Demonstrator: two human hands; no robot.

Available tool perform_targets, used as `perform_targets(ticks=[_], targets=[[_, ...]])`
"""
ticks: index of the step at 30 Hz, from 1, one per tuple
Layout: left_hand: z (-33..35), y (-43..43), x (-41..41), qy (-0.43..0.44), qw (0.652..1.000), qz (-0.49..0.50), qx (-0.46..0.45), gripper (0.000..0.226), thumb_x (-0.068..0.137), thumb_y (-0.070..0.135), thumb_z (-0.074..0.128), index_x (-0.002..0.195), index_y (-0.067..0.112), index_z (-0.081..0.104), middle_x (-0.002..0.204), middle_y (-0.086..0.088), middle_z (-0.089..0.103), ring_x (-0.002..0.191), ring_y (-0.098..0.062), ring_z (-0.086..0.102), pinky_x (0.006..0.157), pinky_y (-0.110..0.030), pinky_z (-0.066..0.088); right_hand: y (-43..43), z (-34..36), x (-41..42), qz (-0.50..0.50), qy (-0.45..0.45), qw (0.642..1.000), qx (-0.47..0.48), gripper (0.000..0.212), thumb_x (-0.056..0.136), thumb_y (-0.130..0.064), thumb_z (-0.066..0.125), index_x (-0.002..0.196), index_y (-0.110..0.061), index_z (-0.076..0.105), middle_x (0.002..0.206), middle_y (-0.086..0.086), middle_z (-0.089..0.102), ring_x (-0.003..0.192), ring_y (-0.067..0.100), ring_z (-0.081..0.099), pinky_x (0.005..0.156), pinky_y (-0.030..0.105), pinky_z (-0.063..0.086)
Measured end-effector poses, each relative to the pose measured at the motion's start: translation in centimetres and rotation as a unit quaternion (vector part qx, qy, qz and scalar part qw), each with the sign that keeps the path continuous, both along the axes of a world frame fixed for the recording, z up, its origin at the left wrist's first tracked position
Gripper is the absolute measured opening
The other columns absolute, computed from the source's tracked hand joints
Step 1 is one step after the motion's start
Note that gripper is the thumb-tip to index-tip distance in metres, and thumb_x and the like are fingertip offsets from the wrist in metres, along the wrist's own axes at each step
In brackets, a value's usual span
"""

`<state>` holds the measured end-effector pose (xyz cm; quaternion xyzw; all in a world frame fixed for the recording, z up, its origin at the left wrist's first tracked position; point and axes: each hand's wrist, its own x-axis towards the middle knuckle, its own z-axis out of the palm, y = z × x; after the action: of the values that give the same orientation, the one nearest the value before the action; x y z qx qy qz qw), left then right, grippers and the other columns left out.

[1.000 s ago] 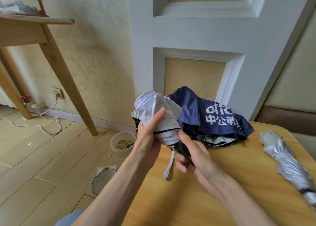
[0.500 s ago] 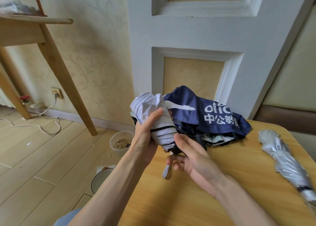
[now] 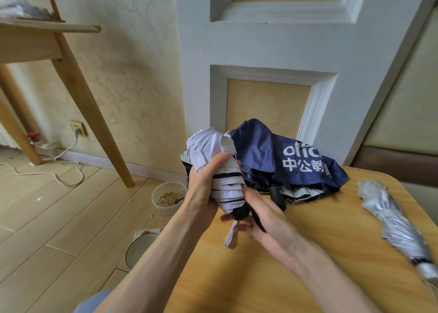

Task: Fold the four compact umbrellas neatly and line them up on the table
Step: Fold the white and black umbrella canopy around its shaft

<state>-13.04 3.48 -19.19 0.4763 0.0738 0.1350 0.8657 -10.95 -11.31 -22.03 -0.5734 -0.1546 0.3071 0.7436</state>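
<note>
A white compact umbrella (image 3: 220,170) with thin black stripes is held above the table's left edge. My left hand (image 3: 203,184) is wrapped around its folded canopy. My right hand (image 3: 265,220) sits just below it at the black handle end, fingers curled there and blurred; a pale strap (image 3: 231,238) dangles beneath. Behind, a navy umbrella (image 3: 284,161) with white lettering lies loosely bunched on the wooden table (image 3: 320,253), covering a patterned umbrella (image 3: 301,193) with a black handle (image 3: 277,195). A rolled silver umbrella (image 3: 393,220) lies at the right edge.
The table stands against a white panelled wall. On the floor to the left are a plastic tub of grain (image 3: 168,197), a round bowl (image 3: 139,248), a white cable (image 3: 47,172) and the leg of another wooden table (image 3: 90,108).
My left hand has shifted its grip down the white canopy. My right hand has slid around the handle end, and the umbrella has turned a little more upright.
</note>
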Motion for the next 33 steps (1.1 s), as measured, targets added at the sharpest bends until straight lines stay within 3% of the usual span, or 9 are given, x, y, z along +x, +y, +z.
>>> perform_targets(ticks=[3,8,12,15,17,21,25,29,33], targets=[[0.1,0.1,0.0,-0.02,1.0,0.017,0.011,0.042,0.08,0.029,0.082,0.114,0.008,0.069,0.085,-0.006,0.072,0.073,-0.02,0.071,0.061,-0.031,0.058,-0.5,0.4,0.6,0.016,-0.045,0.999,-0.007,0.042,0.1,-0.04,0.063,0.133,-0.015,0.069,0.123,0.018,0.074,0.105,0.025,0.07,0.085,0.04,0.049],[-0.2,0.2,0.2,-0.021,0.999,0.044,0.019,0.048,0.086,0.028,0.085,0.121,0.001,0.067,0.091,-0.013,0.067,0.077,-0.028,0.067,0.058,-0.034,0.056,-0.3,-0.4,0.3,-0.027,-0.157,0.987,-0.033,0.038,0.094,-0.025,0.077,0.127,-0.01,0.067,0.106,0.016,0.076,0.089,0.02,0.069,0.069,0.026,0.05],[-0.5,0.5,0.1,-0.016,1.0,0.018,0.019,0.075,0.072,0.044,0.088,0.123,-0.006,0.067,0.098,-0.02,0.07,0.088,-0.032,0.071,0.074,-0.041,0.058,0.0,-0.9,0.2,0.003,-0.093,0.996,0.01,0.033,0.099,-0.029,0.065,0.122,-0.006,0.072,0.104,0.011,0.074,0.095,0.026,0.072,0.072,0.027,0.052],[-0.4,0.4,0.1,-0.008,0.999,0.017,0.038,0.051,0.077,0.037,0.086,0.108,0.0,0.072,0.091,-0.017,0.073,0.079,-0.03,0.072,0.07,-0.039,0.057,-0.7,-0.3,0.5,0.041,-0.064,0.997,0.008,0.033,0.102,-0.026,0.062,0.124,-0.005,0.073,0.114,0.013,0.076,0.106,0.03,0.074,0.09,0.033,0.057],[-0.2,0.3,0.2,-0.027,0.998,0.032,0.048,0.044,0.079,0.024,0.086,0.114,0.002,0.07,0.093,-0.012,0.074,0.082,-0.025,0.073,0.068,-0.036,0.06,-1.2,0.7,1.1,0.015,-0.141,0.988,-0.054,0.028,0.1,-0.026,0.069,0.126,-0.015,0.074,0.122,0.005,0.077,0.118,0.021,0.072,0.103,0.034,0.054],[0.0,0.8,0.3,-0.028,0.994,0.033,0.1,0.05,0.077,0.022,0.087,0.119,0.002,0.069,0.094,-0.008,0.075,0.083,-0.022,0.073,0.069,-0.032,0.059,-1.7,2.5,2.2,-0.096,-0.236,0.963,-0.091,0.044,0.087,-0.04,0.073,0.13,-0.036,0.067,0.124,-0.007,0.072,0.115,0.004,0.069,0.101,0.031,0.052],[-0.1,1.1,0.3,-0.015,0.989,0.029,0.147,0.042,0.074,0.024,0.085,0.109,0.006,0.07,0.085,-0.003,0.074,0.073,-0.017,0.07,0.064,-0.03,0.058,-0.6,4.3,2.6,-0.157,-0.282,0.944,-0.073,0.022,0.098,-0.051,0.069,0.113,-0.035,0.074,0.112,-0.012,0.077,0.108,0.0,0.07,0.094,0.024,0.053],[-0.3,0.7,0.3,-0.008,0.988,0.023,0.154,0.051,0.072,0.023,0.085,0.117,0.005,0.069,0.091,-0.005,0.076,0.079,-0.019,0.073,0.068,-0.031,0.059,0.4,4.2,3.6,-0.219,-0.373,0.896,-0.104,0.039,0.105,-0.035,0.065,0.092,0.001,0.074,0.086,0.018,0.075,0.087,0.034,0.072,0.084,0.054,0.058],[-0.4,0.6,0.3,0.003,0.987,0.035,0.155,0.048,0.073,0.024,0.083,0.115,0.008,0.068,0.086,-0.002,0.075,0.075,-0.018,0.071,0.065,-0.03,0.059,0.2,3.2,4.5,-0.253,-0.393,0.876,-0.118,0.055,0.102,-0.047,0.06,0.091,0.006,0.069,0.085,0.026,0.071,0.086,0.046,0.068,0.077,0.063,0.056]])
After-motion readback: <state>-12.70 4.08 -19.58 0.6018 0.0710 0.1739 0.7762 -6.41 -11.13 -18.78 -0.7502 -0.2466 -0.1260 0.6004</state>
